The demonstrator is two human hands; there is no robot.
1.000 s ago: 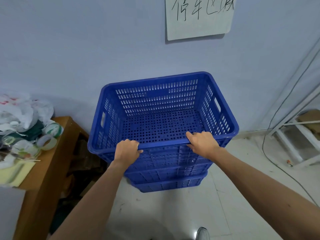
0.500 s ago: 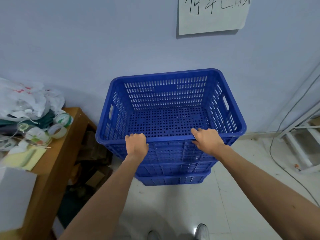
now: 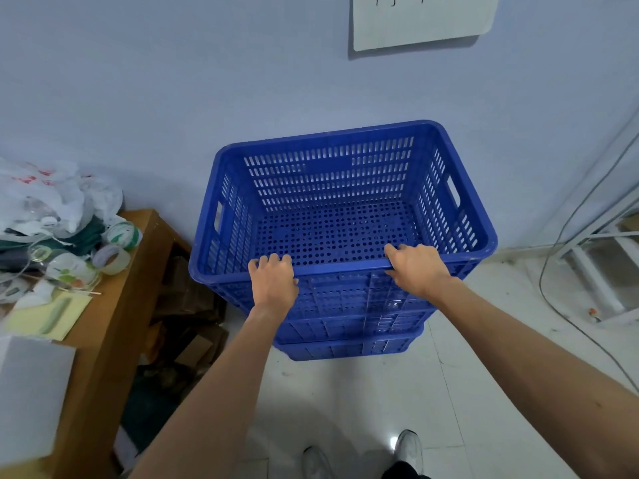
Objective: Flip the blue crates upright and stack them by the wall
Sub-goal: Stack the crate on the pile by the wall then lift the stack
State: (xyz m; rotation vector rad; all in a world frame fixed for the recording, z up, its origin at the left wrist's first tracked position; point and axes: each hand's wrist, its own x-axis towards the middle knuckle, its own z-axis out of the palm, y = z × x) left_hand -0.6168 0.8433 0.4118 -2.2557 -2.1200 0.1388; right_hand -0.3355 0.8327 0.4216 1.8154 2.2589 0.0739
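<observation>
Head view
Top crate (image 3: 332,216): upright, open side up, nested on a stack of blue crates (image 3: 349,335), far side against the wall (image 3: 173,81).
Left hand (image 3: 275,283): clasped over the near rim, left of centre, fingers (image 3: 273,260) hooked inside.
Right hand (image 3: 416,269): grasping the same near rim, right of centre.
Left side: wooden table (image 3: 114,305) with tape rolls (image 3: 112,259) and plastic bags (image 3: 52,195).
Far wall: paper sheet (image 3: 422,20) above the stack.
Right side: cable (image 3: 567,243) on the tiled floor (image 3: 363,402).
Near edge: shoes (image 3: 409,445).
</observation>
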